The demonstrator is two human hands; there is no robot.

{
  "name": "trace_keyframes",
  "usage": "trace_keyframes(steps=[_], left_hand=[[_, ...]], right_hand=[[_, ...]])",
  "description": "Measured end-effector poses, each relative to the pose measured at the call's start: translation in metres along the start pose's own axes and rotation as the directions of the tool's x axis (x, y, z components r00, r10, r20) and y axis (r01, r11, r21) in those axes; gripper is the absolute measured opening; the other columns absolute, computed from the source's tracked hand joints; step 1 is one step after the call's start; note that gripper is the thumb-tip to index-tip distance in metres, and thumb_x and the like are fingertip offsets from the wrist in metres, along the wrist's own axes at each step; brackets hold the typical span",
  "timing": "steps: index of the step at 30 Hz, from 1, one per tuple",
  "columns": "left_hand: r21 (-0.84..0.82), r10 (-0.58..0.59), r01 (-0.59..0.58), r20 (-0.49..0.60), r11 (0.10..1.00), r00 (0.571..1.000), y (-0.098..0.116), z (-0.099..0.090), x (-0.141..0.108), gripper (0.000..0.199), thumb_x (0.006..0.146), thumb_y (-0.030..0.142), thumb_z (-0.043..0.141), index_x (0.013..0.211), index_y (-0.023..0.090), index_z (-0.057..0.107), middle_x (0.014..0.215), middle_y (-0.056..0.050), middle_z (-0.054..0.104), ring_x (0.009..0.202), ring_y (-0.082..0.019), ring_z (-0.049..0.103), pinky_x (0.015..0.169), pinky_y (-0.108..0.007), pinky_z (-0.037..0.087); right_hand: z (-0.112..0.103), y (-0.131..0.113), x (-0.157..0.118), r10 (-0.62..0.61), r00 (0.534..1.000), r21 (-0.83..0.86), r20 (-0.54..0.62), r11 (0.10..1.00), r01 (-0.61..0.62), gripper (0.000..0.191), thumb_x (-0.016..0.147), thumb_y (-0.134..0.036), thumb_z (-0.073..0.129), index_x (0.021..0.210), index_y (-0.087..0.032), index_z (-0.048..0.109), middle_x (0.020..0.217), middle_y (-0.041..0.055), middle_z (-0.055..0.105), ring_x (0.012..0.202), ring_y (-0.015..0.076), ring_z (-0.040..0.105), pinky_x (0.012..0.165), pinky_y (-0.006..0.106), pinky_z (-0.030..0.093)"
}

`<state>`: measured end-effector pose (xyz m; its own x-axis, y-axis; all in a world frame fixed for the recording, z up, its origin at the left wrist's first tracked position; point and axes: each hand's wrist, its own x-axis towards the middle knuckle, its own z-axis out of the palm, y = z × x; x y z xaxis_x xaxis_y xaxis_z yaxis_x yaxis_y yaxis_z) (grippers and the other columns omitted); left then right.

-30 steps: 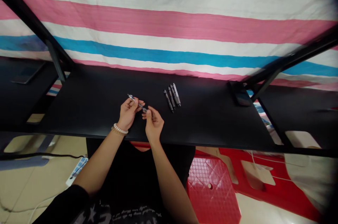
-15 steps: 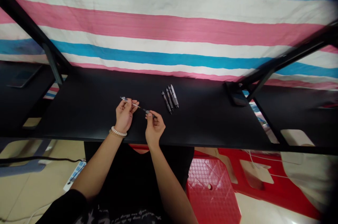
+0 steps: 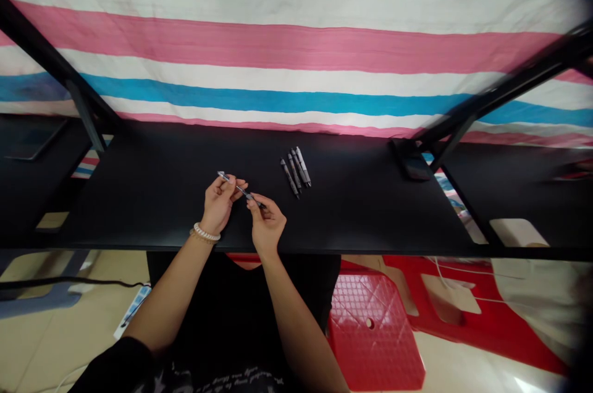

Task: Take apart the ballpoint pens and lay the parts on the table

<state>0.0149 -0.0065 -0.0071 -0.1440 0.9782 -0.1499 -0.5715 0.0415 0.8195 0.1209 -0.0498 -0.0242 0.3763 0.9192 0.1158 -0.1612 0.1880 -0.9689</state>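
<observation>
My left hand (image 3: 219, 201) pinches the clear barrel of a pen (image 3: 224, 177) over the black table. Close beside it on the right, my right hand (image 3: 267, 220) grips the dark end piece of the pen (image 3: 250, 196). A thin dark length runs between the two hands, and the parts look nearly lined up. Beyond my right hand, several pens lie side by side on the table, dark ones (image 3: 290, 178) on the left and a white one (image 3: 302, 165) at the right.
A dark phone-like object (image 3: 414, 164) lies by the right metal support. The black table (image 3: 352, 207) meets a striped cloth (image 3: 296, 47) at its back edge. Below the front edge stands a red stool (image 3: 375, 331); a power strip (image 3: 132, 312) is on the floor at left.
My hands have come closer together, and the gap between the clear barrel and the dark part has narrowed. The view has shifted slightly.
</observation>
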Motion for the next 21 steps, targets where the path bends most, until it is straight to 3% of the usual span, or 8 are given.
trace_keyframes(steps=[7,10,14,17,19,21], left_hand=[[0.01,-0.033,0.032,0.022,0.999,0.999,0.001,-0.0008,-0.0004,0.036,0.07,0.038,0.089,0.088,0.016,0.068,0.087,-0.004,0.076,0.083,-0.016,0.075,0.08,-0.03,0.06],[0.017,-0.03,0.03,0.029,0.999,0.999,0.0008,-0.0016,-0.0007,0.035,0.072,0.038,0.088,0.09,0.016,0.067,0.088,-0.005,0.076,0.085,-0.017,0.075,0.082,-0.032,0.059],[0.04,-0.035,0.034,0.031,0.999,0.999,0.0,-0.0023,0.0,0.035,0.073,0.038,0.088,0.091,0.016,0.067,0.089,-0.006,0.076,0.085,-0.018,0.075,0.082,-0.032,0.059],[0.021,-0.033,0.032,0.008,0.999,0.999,-0.0004,-0.0028,0.0011,0.035,0.072,0.038,0.088,0.09,0.016,0.067,0.089,-0.006,0.076,0.086,-0.018,0.075,0.083,-0.032,0.058],[-0.005,-0.025,0.025,-0.012,1.0,1.0,-0.0003,-0.0034,0.0017,0.035,0.072,0.038,0.088,0.089,0.017,0.067,0.09,-0.005,0.076,0.087,-0.017,0.075,0.085,-0.032,0.058],[-0.021,-0.022,0.021,-0.021,1.0,1.0,0.0001,-0.004,0.0022,0.034,0.073,0.038,0.088,0.089,0.017,0.066,0.09,-0.005,0.076,0.087,-0.017,0.075,0.085,-0.032,0.058]], right_hand=[[0.0008,-0.0048,-0.0017,-0.093,0.995,-0.02,0.033,0.995,0.094,0.021,0.089,-0.037,0.074,0.1,-0.02,0.078,0.108,0.0092,0.07,0.09,0.0198,0.074,0.076,0.032,0.065],[0.0016,-0.0041,-0.0019,-0.036,0.999,-0.025,0.036,0.999,0.037,0.026,0.089,-0.042,0.072,0.1,-0.019,0.078,0.103,0.0079,0.069,0.079,0.0179,0.075,0.072,0.032,0.066],[0.0034,-0.0005,-0.0004,0.111,0.993,0.004,0.038,0.994,-0.112,0.04,0.092,-0.052,0.066,0.107,-0.015,0.071,0.077,0.0029,0.07,0.059,0.0163,0.072,0.057,0.029,0.063],[0.0044,0.0006,0.0004,0.098,0.994,0.024,0.045,0.995,-0.099,0.046,0.086,-0.052,0.074,0.115,-0.017,0.064,0.084,0.0034,0.074,0.067,0.0174,0.074,0.063,0.03,0.065],[0.0046,0.0002,0.0005,0.09,0.995,0.028,0.045,0.995,-0.091,0.044,0.083,-0.051,0.077,0.11,-0.018,0.064,0.087,0.0045,0.075,0.07,0.018,0.075,0.066,0.03,0.065],[0.0047,-0.0007,0.0004,0.119,0.991,0.015,0.062,0.993,-0.12,0.039,0.086,-0.052,0.073,0.1,-0.017,0.066,0.078,0.0039,0.074,0.062,0.0171,0.073,0.06,0.028,0.063]])
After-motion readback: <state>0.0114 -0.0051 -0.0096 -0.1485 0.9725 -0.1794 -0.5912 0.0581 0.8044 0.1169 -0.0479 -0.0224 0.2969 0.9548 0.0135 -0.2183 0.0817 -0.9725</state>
